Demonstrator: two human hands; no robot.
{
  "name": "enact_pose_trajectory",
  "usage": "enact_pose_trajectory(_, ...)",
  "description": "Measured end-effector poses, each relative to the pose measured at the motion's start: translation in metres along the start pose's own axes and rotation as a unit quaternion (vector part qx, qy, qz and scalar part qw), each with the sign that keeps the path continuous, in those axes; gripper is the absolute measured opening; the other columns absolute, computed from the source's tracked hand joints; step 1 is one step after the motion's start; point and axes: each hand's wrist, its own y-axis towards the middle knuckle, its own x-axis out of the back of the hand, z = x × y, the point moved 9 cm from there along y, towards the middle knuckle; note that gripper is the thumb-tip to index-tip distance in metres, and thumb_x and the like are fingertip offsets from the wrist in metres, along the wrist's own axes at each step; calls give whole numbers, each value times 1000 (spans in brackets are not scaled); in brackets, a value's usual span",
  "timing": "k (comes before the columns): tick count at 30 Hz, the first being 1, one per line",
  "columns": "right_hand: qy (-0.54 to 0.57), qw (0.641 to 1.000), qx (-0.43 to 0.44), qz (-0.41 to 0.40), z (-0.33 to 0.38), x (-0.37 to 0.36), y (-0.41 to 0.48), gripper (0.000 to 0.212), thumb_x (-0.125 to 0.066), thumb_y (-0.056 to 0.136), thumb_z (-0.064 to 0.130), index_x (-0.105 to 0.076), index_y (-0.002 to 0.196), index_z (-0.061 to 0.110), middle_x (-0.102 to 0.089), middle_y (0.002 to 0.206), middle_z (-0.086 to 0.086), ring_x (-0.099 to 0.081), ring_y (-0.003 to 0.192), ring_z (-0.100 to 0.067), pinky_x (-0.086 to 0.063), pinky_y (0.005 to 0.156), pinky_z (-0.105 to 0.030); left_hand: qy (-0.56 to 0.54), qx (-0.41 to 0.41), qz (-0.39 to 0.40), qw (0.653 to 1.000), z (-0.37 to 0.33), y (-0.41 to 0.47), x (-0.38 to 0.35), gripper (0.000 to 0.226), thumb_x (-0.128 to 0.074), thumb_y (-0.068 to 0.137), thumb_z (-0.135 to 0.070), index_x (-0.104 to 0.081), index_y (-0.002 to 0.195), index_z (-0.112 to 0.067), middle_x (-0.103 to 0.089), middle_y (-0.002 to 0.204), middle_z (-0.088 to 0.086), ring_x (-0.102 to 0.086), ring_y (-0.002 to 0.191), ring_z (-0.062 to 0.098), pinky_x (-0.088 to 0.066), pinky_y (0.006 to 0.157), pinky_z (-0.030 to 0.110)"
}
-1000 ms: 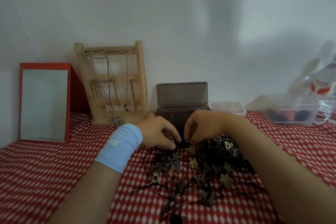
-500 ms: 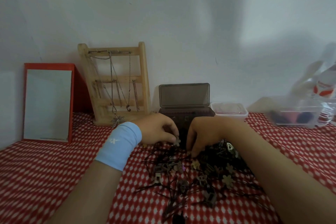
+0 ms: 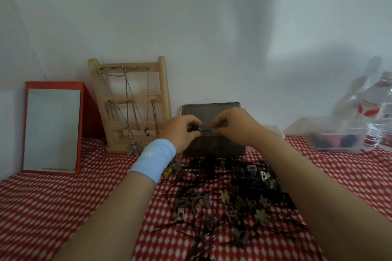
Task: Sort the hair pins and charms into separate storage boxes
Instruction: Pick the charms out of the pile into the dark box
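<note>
A mixed pile of black hair pins and small charms [image 3: 222, 197] lies on the red checked cloth in front of me. Behind it stands a dark storage box [image 3: 212, 148] with its lid [image 3: 212, 110] upright. Both hands hover over the open box. My left hand [image 3: 182, 133], with a light blue wristband, pinches a small dark piece between thumb and fingers. My right hand [image 3: 235, 125] has its fingertips pinched on something thin and dark, too small to name. A small clear box [image 3: 275, 129] peeks out behind my right forearm.
A wooden jewellery stand [image 3: 131, 104] hung with chains leans on the wall at the left, beside a red-framed mirror [image 3: 51, 127]. At the far right sit a clear container [image 3: 339, 140] with dark items and a plastic bottle [image 3: 379, 108]. Loose coloured charms [image 3: 169, 170] lie under my left wrist.
Both hands lifted off the far edge of the pile and moved up and back over the dark box, fingers still pinched. The camera tilted slightly.
</note>
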Motion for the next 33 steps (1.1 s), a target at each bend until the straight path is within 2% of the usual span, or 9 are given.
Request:
enact_pose_trajectory(6, -25, 999, -1, 28, 0, -10, 10, 43, -79, 84, 16, -70, 126, 22, -71, 122, 3, -65, 109, -13, -46, 95, -22, -7, 0, 40, 999, 7, 4, -11, 42, -75, 83, -17, -61, 122, -24, -64, 118, -6, -61, 105, 10, -49, 92, 27)
enact_pose_trajectory(10, -5, 999, 43, -11, 19, 3, -6, 16, -77, 84, 17, -78, 97, 26, -72, 91, 14, -64, 84, -1, -51, 83, -25, -7, -39, -7, 999, 3, -19, 11, 19, -72, 86, -19, -68, 103, -27, -64, 97, -14, -60, 85, 2, -44, 73, 18)
enact_pose_trajectory(15, 14, 977, 56, 205, 43, -27, -47, 7, -81, 83, 24, -79, 87, 29, -70, 72, 25, -64, 65, 8, -51, 66, -10, 5, -26, 180, 983, -5, -65, -11, 12, -72, 86, -30, -74, 97, -29, -67, 89, -15, -61, 80, -1, -48, 74, 18)
enact_pose_trajectory(18, -18, 951, 23, 307, 37, -50, -68, 7, -84, 79, 32, -80, 84, 32, -73, 78, 21, -71, 75, -7, -59, 76, -23, 29, -23, 279, 960, -6, -87, -27, 18, -73, 86, -33, -76, 104, -30, -71, 100, -18, -63, 91, -4, -51, 85, 18)
enact_pose_trajectory(21, -53, 931, -12, 360, 25, -65, -81, 18, -88, 73, 37, -81, 88, 30, -74, 83, 20, -72, 84, -16, -60, 80, -27, 38, -17, 292, 956, -7, -97, -32, 20, -72, 86, -35, -76, 105, -29, -71, 103, -18, -63, 95, -2, -51, 93, 24)
enact_pose_trajectory(25, -65, 930, -29, 361, 19, -70, -88, 25, -88, 73, 36, -80, 96, 30, -73, 93, 20, -69, 94, -10, -57, 91, -32, 43, -42, 293, 954, -18, -101, -47, 27, -72, 86, -39, -73, 111, -29, -60, 96, -23, -56, 88, -4, -43, 78, 11)
enact_pose_trajectory(28, -33, 941, -8, 338, 22, -67, -88, 29, -81, 81, 35, -76, 110, 31, -69, 97, 22, -65, 90, 1, -54, 88, -23, 44, -53, 291, 954, -20, -100, -51, 20, -74, 85, -36, -76, 102, -25, -55, 89, -25, -54, 81, -5, -38, 68, 6)
enact_pose_trajectory(30, -9, 949, 6, 316, 24, -62, -85, 29, -76, 87, 35, -74, 116, 32, -69, 99, 24, -64, 89, 5, -49, 83, -16, 29, -57, 273, 960, -20, -96, -45, 13, -74, 85, -34, -76, 95, -25, -59, 88, -22, -56, 82, -5, -41, 69, 6)
enact_pose_trajectory(33, 12, 960, 15, 278, 23, -56, -79, 18, -74, 88, 38, -76, 106, 34, -70, 93, 24, -63, 82, 8, -45, 74, -12, -15, -45, 230, 972, -14, -89, -30, 8, -72, 86, -36, -74, 89, -29, -68, 90, -18, -61, 87, -3, -47, 77, 12)
